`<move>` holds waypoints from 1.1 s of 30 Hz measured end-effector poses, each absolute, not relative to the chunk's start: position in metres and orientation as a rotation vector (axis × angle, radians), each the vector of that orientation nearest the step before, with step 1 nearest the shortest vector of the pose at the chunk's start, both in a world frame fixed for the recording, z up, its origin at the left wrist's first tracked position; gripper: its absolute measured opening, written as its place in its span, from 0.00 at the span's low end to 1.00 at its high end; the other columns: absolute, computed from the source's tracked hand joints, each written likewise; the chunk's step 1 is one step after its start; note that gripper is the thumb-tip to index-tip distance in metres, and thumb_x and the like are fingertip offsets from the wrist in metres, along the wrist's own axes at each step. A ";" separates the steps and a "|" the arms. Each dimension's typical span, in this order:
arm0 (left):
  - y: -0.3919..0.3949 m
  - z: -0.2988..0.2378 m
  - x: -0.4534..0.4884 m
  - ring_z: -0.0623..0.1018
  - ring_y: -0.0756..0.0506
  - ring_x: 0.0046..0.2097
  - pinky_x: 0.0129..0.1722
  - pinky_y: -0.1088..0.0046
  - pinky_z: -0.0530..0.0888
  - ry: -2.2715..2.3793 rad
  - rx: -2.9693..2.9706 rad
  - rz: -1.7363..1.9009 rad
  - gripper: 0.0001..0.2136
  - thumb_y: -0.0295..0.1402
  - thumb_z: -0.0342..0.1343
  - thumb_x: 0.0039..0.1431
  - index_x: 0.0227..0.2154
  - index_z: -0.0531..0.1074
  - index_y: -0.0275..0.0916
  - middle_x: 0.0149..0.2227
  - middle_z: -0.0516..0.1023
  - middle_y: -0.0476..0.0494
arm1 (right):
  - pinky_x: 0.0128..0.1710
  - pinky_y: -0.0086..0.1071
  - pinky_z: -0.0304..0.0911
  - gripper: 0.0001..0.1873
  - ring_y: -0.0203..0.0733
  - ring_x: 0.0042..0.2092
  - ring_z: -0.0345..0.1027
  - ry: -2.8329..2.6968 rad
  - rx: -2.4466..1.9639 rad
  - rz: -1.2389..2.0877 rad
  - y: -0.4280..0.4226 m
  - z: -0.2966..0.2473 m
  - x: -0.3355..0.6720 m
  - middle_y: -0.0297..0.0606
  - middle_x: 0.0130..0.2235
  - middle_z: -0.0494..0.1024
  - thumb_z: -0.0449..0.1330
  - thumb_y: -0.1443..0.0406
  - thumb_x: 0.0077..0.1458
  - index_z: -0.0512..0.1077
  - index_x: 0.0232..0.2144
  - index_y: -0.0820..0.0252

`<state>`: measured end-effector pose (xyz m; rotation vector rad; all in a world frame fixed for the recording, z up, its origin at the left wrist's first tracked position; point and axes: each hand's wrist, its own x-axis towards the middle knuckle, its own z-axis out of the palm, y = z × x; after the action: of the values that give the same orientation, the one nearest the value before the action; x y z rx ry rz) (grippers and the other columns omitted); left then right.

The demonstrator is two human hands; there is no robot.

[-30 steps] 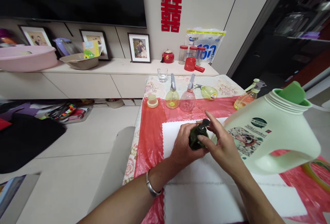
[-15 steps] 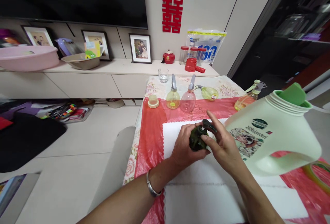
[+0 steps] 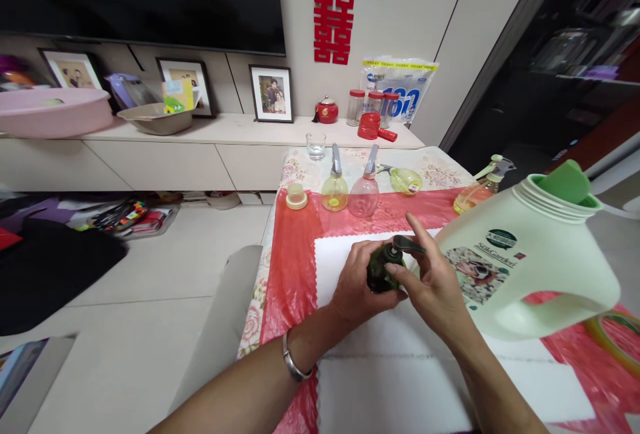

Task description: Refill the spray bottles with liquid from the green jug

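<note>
My left hand [image 3: 357, 284] wraps around a small dark green pump bottle [image 3: 379, 274], held upright above the white sheet [image 3: 390, 347]. At its top, my right hand [image 3: 433, 281] presses the thumb to the collar, and the index finger stretches out past the black pump head [image 3: 407, 244]. The spout points right, towards the right hand's fingers, some of which are hidden behind it. Close by on the right stands a large pale green jug [image 3: 530, 267] with a green cap or scoop [image 3: 565, 183] in its mouth.
Beyond the hands stand a yellow spray bottle [image 3: 335, 191] and a pink spray bottle [image 3: 365, 194]. A green spray bottle [image 3: 406, 181] lies on its side. A cream cap [image 3: 296, 198] sits left, a glass [image 3: 315, 147] behind, and an amber spray bottle [image 3: 473, 197] near the jug.
The pump head has turned slightly, so its spout now points more squarely right. My right thumb has shifted a little left on the collar; the left hand keeps its hold.
</note>
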<state>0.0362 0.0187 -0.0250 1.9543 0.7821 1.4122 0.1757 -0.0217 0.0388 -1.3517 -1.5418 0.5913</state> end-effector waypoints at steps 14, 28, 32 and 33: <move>0.020 -0.029 0.032 0.72 0.33 0.56 0.56 0.47 0.72 0.757 1.944 1.289 0.40 0.38 0.74 0.42 0.58 0.62 0.43 0.54 0.71 0.37 | 0.54 0.41 0.72 0.45 0.44 0.51 0.73 -1.268 -1.181 0.585 -0.030 0.054 0.170 0.46 0.54 0.73 0.67 0.57 0.57 0.52 0.70 0.54; 0.016 -0.025 0.029 0.70 0.30 0.61 0.60 0.44 0.69 0.855 1.964 1.266 0.44 0.42 0.73 0.43 0.62 0.60 0.40 0.58 0.68 0.31 | 0.54 0.51 0.71 0.35 0.53 0.51 0.72 -1.064 -1.045 0.043 -0.061 0.103 0.165 0.43 0.47 0.75 0.68 0.68 0.53 0.68 0.63 0.52; 0.012 -0.015 0.025 0.72 0.32 0.59 0.58 0.47 0.71 0.868 2.007 1.466 0.35 0.42 0.68 0.50 0.58 0.62 0.40 0.56 0.71 0.32 | 0.51 0.50 0.73 0.36 0.52 0.49 0.72 -1.083 -1.004 0.023 -0.066 0.105 0.164 0.45 0.47 0.74 0.68 0.69 0.53 0.68 0.63 0.55; 0.010 -0.010 0.023 0.73 0.33 0.58 0.58 0.48 0.71 0.866 2.020 1.517 0.31 0.42 0.66 0.53 0.57 0.63 0.41 0.55 0.73 0.33 | 0.50 0.49 0.74 0.37 0.51 0.48 0.73 -1.108 -0.985 0.069 -0.067 0.103 0.164 0.46 0.47 0.75 0.68 0.69 0.52 0.67 0.64 0.56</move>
<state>0.0225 0.0100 -0.0101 2.0202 0.8660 1.5171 0.1636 -0.0666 0.1026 -0.9853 -1.1077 0.0692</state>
